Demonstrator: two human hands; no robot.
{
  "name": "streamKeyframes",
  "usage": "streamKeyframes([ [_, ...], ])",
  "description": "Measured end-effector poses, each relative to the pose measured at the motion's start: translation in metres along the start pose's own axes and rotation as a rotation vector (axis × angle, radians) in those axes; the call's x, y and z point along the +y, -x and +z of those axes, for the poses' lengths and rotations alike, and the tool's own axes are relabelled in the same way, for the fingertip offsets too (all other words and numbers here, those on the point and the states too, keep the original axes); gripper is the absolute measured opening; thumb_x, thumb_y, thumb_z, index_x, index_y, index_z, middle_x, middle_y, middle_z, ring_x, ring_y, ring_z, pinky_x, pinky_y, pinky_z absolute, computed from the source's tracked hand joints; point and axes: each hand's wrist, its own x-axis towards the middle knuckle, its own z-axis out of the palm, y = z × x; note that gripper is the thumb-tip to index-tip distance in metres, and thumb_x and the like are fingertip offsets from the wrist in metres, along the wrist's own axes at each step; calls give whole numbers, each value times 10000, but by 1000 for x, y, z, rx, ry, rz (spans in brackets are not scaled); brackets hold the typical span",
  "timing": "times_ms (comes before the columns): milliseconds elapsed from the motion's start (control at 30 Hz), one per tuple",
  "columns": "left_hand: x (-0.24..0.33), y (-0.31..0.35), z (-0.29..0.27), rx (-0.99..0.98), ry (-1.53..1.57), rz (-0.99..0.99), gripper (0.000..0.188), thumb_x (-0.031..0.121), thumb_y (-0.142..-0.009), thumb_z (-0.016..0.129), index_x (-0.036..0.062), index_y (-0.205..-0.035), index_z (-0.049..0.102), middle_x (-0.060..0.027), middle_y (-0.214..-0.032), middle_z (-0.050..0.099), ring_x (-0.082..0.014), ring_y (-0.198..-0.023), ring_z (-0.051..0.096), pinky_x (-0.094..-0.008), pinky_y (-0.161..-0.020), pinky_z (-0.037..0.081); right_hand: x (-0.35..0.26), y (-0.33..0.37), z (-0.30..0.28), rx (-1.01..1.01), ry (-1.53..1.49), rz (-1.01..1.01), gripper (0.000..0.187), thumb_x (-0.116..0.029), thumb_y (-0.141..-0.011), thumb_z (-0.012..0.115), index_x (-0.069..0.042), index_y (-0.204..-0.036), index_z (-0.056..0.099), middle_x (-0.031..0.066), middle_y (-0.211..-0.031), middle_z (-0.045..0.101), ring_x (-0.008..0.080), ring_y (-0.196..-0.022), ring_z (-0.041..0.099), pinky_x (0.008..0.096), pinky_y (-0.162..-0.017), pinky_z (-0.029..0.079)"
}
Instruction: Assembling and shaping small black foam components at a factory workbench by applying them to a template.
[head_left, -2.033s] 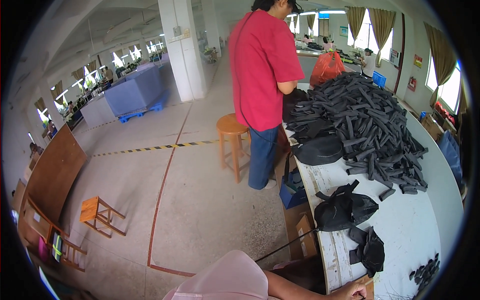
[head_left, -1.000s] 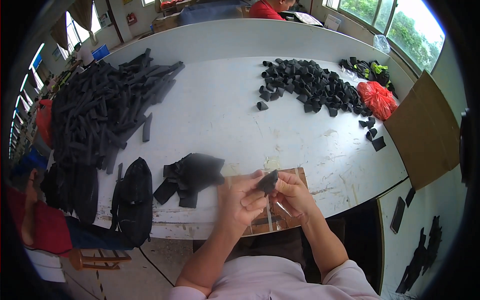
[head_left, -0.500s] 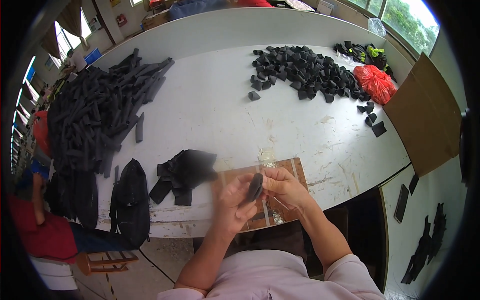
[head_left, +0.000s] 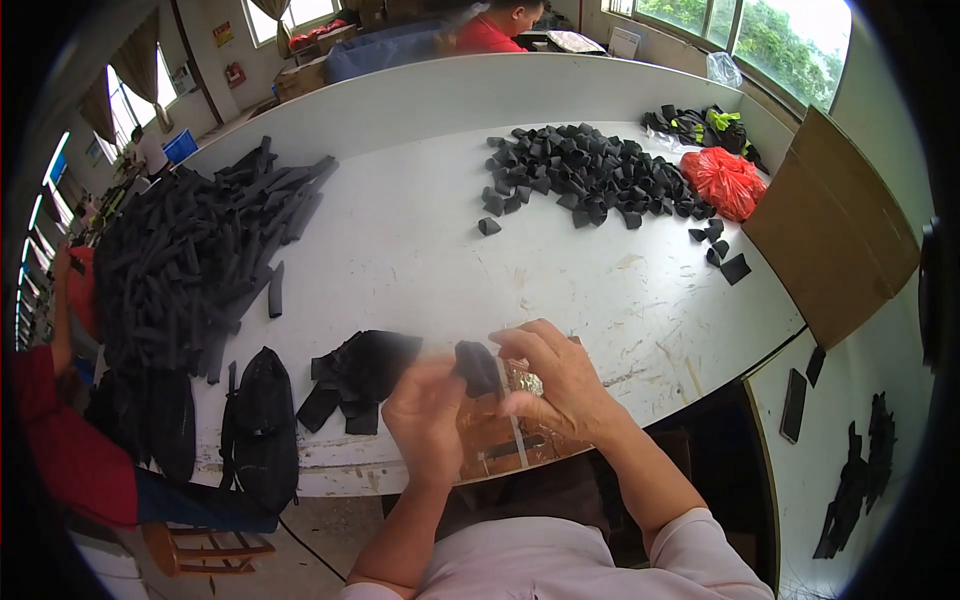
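Opened since the earlier frame, the right hand's grip is spread just beside the black fabric piece that the left hand pinches.

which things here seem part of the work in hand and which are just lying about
Likely part of it:
dark piece in the left hand
brown board
flat black pieces
short black pieces
long black strips

Seemingly just lying about:
red plastic bag
phone
clear plastic bag

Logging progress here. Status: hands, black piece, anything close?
Left hand holding black piece. Right hand open beside it. Wooden board beneath; black scraps at left.
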Motion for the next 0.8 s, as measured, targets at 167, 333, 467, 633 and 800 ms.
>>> streamKeyframes([
  [167, -25, 14, -5, 26, 155, -36, 68, -37, -771, 524, 1, -827, 532, -78, -888, 570, -123, -847, 518, -259, -780, 409, 32, 13, 13, -185, 418, -256, 205, -129, -734, 593, -22, -900, 538, 60, -697, 520, 230, -642, 510, 326, -541, 422],
  [333, -16, -12, 9, -295, 397, -317, 166, 15, -754, 623, 9, -895, 535, -87, -934, 569, -118, -839, 512, -259, -740, 423, 44, 23, 16, -57, 254, -156, 128, -141, -724, 597, -52, -794, 538, 55, -691, 512, 236, -631, 506, 337, -500, 410],
  [467, -3, -28, 8, -531, 65, -114, 147, -7, -720, 649, -23, -838, 563, -86, -833, 591, -104, -792, 535, -210, -637, 463, 32, 17, 1, -49, 98, -247, 105, -143, -757, 572, -54, -767, 518, 65, -660, 502, 248, -611, 500, 347, -493, 398],
  [633, -18, -21, 6, -430, -371, -181, 106, -48, -723, 630, -15, -799, 564, -29, -747, 575, -58, -668, 529, -195, -601, 455, 67, 41, 37, -78, -107, -64, 110, -181, -810, 529, -82, -855, 516, 86, -650, 503, 293, -611, 508, 387, -530, 398],
  [800, 9, -16, 16, -460, -318, -93, 133, -29, -747, 615, -16, -870, 566, -65, -800, 594, -76, -726, 539, -220, -664, 465, 60, 33, 24, -156, -36, -65, 183, -212, -805, 528, -84, -937, 525, 89, -688, 515, 288, -643, 517, 386, -547, 403],
])
